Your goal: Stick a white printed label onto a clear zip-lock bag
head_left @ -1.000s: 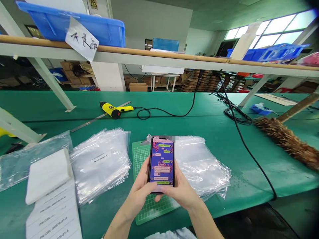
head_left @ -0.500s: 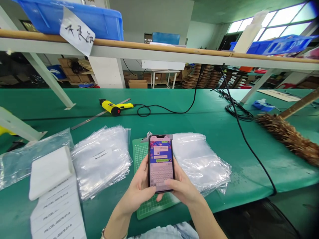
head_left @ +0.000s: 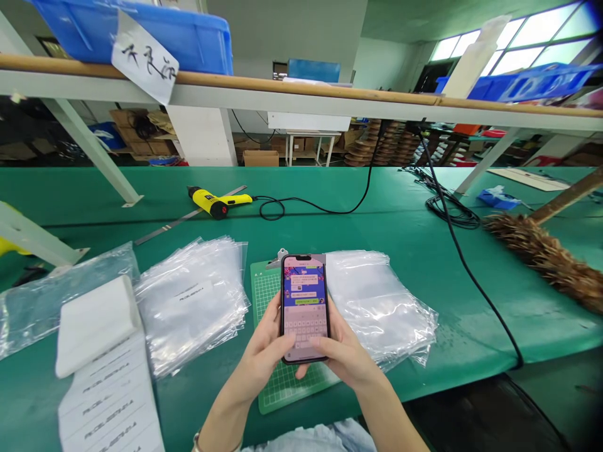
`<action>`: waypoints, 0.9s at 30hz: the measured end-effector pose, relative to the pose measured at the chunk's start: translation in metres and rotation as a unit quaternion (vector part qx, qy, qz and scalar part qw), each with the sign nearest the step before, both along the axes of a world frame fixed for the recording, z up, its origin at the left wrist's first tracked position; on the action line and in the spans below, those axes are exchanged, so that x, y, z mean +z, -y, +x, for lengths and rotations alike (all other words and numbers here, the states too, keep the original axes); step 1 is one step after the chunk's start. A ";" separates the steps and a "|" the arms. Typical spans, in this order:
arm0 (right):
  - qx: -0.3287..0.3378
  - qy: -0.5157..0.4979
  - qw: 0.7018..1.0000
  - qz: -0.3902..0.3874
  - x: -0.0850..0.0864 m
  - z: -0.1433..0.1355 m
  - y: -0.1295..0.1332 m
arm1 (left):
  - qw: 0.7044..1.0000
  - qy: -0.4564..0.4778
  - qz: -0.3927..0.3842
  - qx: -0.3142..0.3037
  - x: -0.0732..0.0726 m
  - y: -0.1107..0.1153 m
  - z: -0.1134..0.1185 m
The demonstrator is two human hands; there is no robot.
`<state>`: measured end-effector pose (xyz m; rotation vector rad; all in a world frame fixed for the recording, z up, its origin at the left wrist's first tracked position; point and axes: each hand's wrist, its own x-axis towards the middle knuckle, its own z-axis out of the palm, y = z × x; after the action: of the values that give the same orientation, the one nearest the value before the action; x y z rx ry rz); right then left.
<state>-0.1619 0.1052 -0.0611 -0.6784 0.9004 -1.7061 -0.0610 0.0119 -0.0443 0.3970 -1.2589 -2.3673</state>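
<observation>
A smartphone (head_left: 304, 295) with a chat and an on-screen keyboard is held upright above a green cutting mat (head_left: 273, 383). My left hand (head_left: 261, 358) grips its left side and my right hand (head_left: 346, 358) its right side, both thumbs over the keyboard. Two stacks of clear plastic bags flank the mat: one stack of bags on the left (head_left: 193, 301), the other stack of bags on the right (head_left: 381, 307).
A strip of white labels (head_left: 108, 402) and a white pad (head_left: 94, 323) lie at the left on the green table (head_left: 386, 220). A yellow heat gun (head_left: 214, 202) with a black cable (head_left: 466, 270) lies farther back. A feather duster (head_left: 541, 257) rests at right. Blue bins (head_left: 141, 31) sit on the shelf above.
The phone screen went from a full chat view to showing the keyboard, and my thumbs moved over it. The view shifted slightly downward.
</observation>
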 end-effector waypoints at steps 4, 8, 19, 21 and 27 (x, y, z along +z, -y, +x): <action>-0.001 0.005 1.000 -0.011 -0.004 0.000 0.000 | 0.999 0.017 0.010 -0.038 -0.001 0.005 0.001; -0.006 0.013 1.000 -0.022 -0.006 -0.001 0.000 | 0.999 -0.008 0.026 -0.023 -0.002 0.007 0.001; 0.006 0.025 1.000 -0.002 0.002 -0.001 0.000 | 0.996 -0.037 -0.019 -0.084 -0.002 0.009 0.001; -0.001 0.003 1.000 0.001 0.001 0.000 0.001 | 0.996 -0.030 -0.022 -0.086 -0.005 0.009 0.001; -0.012 -0.004 1.000 0.004 0.001 0.000 0.000 | 0.995 -0.034 -0.030 -0.085 -0.009 0.009 0.002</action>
<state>-0.1618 0.1054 -0.0600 -0.6721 0.9232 -1.7206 -0.0592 0.0033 -0.0531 0.1946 -1.3771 -2.4525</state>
